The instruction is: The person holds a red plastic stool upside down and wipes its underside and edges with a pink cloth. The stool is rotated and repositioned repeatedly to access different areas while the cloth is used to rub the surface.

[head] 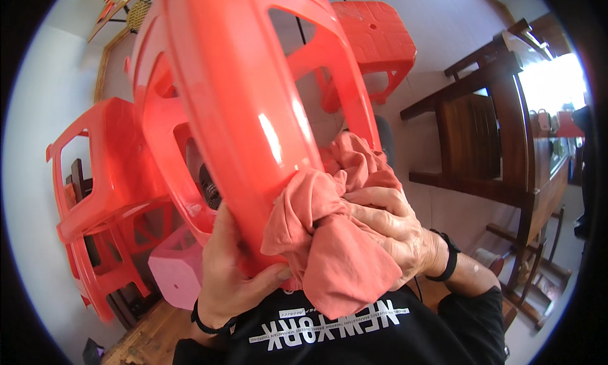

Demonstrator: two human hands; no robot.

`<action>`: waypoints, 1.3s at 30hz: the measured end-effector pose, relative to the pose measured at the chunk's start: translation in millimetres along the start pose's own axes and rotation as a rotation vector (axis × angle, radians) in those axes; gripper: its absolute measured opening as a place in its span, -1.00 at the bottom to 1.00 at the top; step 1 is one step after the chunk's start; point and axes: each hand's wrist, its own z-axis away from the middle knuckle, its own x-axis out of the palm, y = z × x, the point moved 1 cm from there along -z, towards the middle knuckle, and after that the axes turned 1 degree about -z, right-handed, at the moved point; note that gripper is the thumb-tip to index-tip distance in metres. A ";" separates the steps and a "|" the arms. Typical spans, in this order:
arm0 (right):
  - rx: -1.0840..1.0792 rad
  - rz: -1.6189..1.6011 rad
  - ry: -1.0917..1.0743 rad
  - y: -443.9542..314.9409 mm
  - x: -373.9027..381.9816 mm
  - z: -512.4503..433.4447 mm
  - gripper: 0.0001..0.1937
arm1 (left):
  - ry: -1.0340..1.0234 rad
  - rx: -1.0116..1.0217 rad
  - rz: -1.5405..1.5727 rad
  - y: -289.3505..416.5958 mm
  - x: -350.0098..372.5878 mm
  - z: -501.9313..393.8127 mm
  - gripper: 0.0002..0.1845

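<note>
A large red plastic stool (237, 94) is tipped on its side right before me, its cut-out sides facing left and right. My left hand (232, 260) grips its near end, the thumb lying along the edge and the other fingers partly hidden. In my right hand (389, 222) is a bunched salmon-coloured cloth (332, 232). The cloth presses against the stool's near right part, and one fold hangs down in front of my black shirt (332, 331).
More red plastic stools (109, 175) are stacked at the left, beside a pink stool (178, 265). Another red stool (375, 37) stands upright on the tiled floor beyond. Dark wooden furniture (503, 127) fills the right side. A round woven seat (137, 14) shows at the upper left.
</note>
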 end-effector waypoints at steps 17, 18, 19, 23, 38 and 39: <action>-0.109 0.525 -0.064 7.2 -46.3 -152.6 -0.34 | -0.095 0.546 -0.645 2.8 32.1 -5.9 0.07; -0.089 0.547 -0.023 14.6 -47.9 -162.8 -0.36 | -0.116 0.528 -0.630 4.3 32.3 -7.5 0.10; -0.084 0.579 0.014 22.3 -48.8 -173.1 -0.38 | -0.139 0.491 -0.621 5.0 32.1 -9.0 0.12; 0.046 0.503 0.114 45.1 -49.7 -201.9 -0.45 | -0.133 0.516 -0.628 4.6 29.6 -10.3 0.16; -0.020 0.553 -0.055 -17.8 -31.8 -108.4 -0.48 | -0.119 0.550 -0.554 -5.7 31.8 -8.2 0.11; -0.052 0.576 -0.041 -18.8 -28.6 -98.9 -0.49 | -0.120 0.568 -0.561 -5.7 31.6 -7.6 0.10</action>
